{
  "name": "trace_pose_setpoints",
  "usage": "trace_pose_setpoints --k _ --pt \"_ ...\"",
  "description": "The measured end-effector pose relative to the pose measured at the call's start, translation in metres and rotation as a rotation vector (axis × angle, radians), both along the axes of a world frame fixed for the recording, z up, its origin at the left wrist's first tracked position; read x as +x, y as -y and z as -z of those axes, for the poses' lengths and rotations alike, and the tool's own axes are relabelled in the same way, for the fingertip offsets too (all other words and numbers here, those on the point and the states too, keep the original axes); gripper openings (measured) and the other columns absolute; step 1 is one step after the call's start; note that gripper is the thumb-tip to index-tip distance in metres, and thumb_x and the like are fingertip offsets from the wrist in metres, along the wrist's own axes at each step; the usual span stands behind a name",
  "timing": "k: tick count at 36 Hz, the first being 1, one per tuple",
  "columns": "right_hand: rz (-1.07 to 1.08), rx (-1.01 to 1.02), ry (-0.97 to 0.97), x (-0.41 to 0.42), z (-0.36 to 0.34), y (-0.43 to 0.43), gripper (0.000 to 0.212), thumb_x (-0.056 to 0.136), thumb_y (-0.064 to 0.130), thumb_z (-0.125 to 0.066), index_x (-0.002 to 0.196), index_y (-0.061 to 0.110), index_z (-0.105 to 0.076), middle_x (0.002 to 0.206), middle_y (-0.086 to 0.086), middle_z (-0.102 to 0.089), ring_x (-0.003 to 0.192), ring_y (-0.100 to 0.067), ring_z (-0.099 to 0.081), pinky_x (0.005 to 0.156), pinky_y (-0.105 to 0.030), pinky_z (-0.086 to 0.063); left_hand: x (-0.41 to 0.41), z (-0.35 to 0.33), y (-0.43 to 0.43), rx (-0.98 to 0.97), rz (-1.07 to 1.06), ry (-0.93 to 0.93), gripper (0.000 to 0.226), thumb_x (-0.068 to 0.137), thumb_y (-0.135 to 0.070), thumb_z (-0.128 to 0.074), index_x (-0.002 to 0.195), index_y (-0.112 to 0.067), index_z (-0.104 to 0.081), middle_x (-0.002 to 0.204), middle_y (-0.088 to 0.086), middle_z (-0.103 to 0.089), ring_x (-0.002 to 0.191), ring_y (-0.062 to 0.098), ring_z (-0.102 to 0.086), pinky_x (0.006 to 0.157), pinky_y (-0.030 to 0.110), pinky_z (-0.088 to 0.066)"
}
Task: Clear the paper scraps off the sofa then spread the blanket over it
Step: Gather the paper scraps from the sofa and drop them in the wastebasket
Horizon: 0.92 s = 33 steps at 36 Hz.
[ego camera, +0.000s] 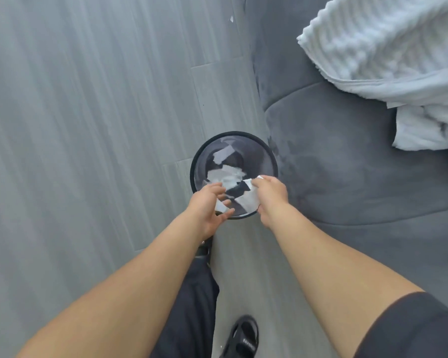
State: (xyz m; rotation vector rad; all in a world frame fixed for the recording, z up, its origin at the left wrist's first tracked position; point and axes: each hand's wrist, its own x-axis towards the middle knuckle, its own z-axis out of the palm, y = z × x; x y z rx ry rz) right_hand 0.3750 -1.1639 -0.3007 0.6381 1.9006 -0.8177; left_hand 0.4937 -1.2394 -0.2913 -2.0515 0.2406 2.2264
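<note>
Both hands hang over the bin [195,161] in the middle of the frame. The left hand [208,202] has its fingers loosely spread, one scrap lying against them, not clearly gripped. The right hand [270,192] is curled round a bunch of paper scraps [248,200], held just above the bin's lower right rim.

The step in hand looks like dumping the gathered scraps; more white pieces already lie inside the bin. Next, the right hand needs to let go squarely over the opening, since it sits close to the rim and pieces could slip outside.

At the bottom edge a sandal [243,337] stands on the floor [88,151], with open floor to the left. The bin stands just beside the sofa [347,164] front at right. The blanket [373,47] lies bunched on the sofa, upper right, not yet spread. One stray scrap [231,18] shows near the top edge beside the sofa.
</note>
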Motion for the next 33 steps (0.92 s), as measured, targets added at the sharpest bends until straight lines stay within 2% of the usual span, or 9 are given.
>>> trace_pose_setpoints --k 4,8,11,13,15,19,24,29,33 --pt "0.124 -0.103 0.052 0.003 -0.004 0.009 0.014 0.094 0.014 -0.061 0.106 0.02 -0.066 0.112 -0.009 -0.07 0.102 -0.029 -0.068 0.095 -0.047 -0.057 0.001 0.003 -0.002 -0.024 -0.087 -0.029 0.015 0.098 -0.01 -0.06 0.112 -0.013 -0.066 0.098 0.007 -0.067 0.091 0.022 -0.065 0.078 0.035 -0.057" --pt "0.253 -0.199 0.126 0.005 -0.009 0.006 0.015 0.098 0.023 -0.058 0.111 0.018 -0.064 0.112 -0.004 -0.072 0.106 -0.022 -0.068 0.101 -0.041 -0.05 0.003 0.006 -0.006 -0.05 -0.244 -0.144 0.019 0.096 -0.007 -0.055 0.108 -0.017 -0.066 0.08 0.0 -0.077 0.091 0.019 -0.072 0.099 0.037 -0.051" --pt "0.302 -0.24 0.158 0.006 -0.016 -0.004 0.012 0.099 0.033 -0.057 0.107 0.023 -0.058 0.114 0.001 -0.062 0.109 -0.02 -0.058 0.106 -0.041 -0.042 0.004 0.003 -0.011 -0.075 -0.296 -0.212 0.032 0.095 -0.011 -0.052 0.123 -0.024 -0.059 0.117 -0.001 -0.076 0.125 0.021 -0.062 0.12 0.046 -0.029" --pt "0.303 -0.256 0.151 0.005 -0.028 -0.02 0.01 0.099 0.037 -0.057 0.102 0.027 -0.058 0.116 0.001 -0.06 0.109 -0.021 -0.057 0.104 -0.04 -0.043 0.003 -0.008 -0.02 -0.096 -0.277 -0.212 0.052 0.094 -0.017 -0.052 0.144 -0.028 -0.044 0.155 0.0 -0.05 0.151 0.025 -0.031 0.124 0.057 -0.01" --pt "0.315 -0.289 0.147 0.006 -0.037 -0.034 0.012 0.099 0.039 -0.057 0.101 0.028 -0.06 0.125 0.001 -0.063 0.117 -0.022 -0.06 0.104 -0.042 -0.045 0.005 -0.019 -0.025 -0.112 -0.27 -0.191 0.067 0.092 -0.024 -0.053 0.155 -0.029 -0.031 0.168 0.001 -0.025 0.157 0.029 -0.009 0.123 0.061 -0.004" --pt "0.458 -0.425 0.178 0.005 -0.065 -0.097 0.04 0.101 0.038 -0.055 0.138 0.02 -0.055 0.138 -0.006 -0.06 0.113 -0.026 -0.064 0.091 -0.042 -0.051 -0.003 -0.05 -0.052 -0.166 -0.219 -0.175 0.048 0.095 -0.032 -0.053 0.142 -0.027 -0.046 0.168 0.006 -0.024 0.156 0.034 -0.017 0.122 0.061 -0.013" --pt "0.571 -0.558 0.149 0.002 -0.116 -0.193 0.018 0.099 0.029 -0.059 0.111 0.016 -0.064 0.09 -0.003 -0.078 0.077 -0.021 -0.075 0.07 -0.032 -0.056 -0.011 -0.094 -0.108 -0.228 -0.054 -0.223 0.042 0.101 -0.034 -0.052 0.136 -0.013 -0.056 0.137 0.017 -0.062 0.118 0.037 -0.066 0.098 0.049 -0.051" --pt "0.68 -0.593 0.015 -0.006 -0.168 -0.321 0.007 0.096 0.02 -0.059 0.097 0.018 -0.066 0.075 0.001 -0.075 0.063 -0.014 -0.07 0.058 -0.025 -0.047 -0.017 -0.138 -0.225 -0.264 0.26 -0.233 0.032 0.101 -0.034 -0.051 0.125 -0.016 -0.062 0.123 0.011 -0.073 0.108 0.023 -0.072 0.091 0.036 -0.051" --pt "0.797 -0.573 -0.144 -0.032 -0.22 -0.494 0.007 0.094 0.02 -0.061 0.092 0.019 -0.068 0.076 0.001 -0.074 0.064 -0.013 -0.07 0.059 -0.025 -0.045 -0.044 -0.166 -0.392 -0.192 0.475 -0.216 0.017 0.099 -0.026 -0.052 0.105 -0.017 -0.065 0.119 0.011 -0.072 0.099 0.023 -0.07 0.08 0.033 -0.048"
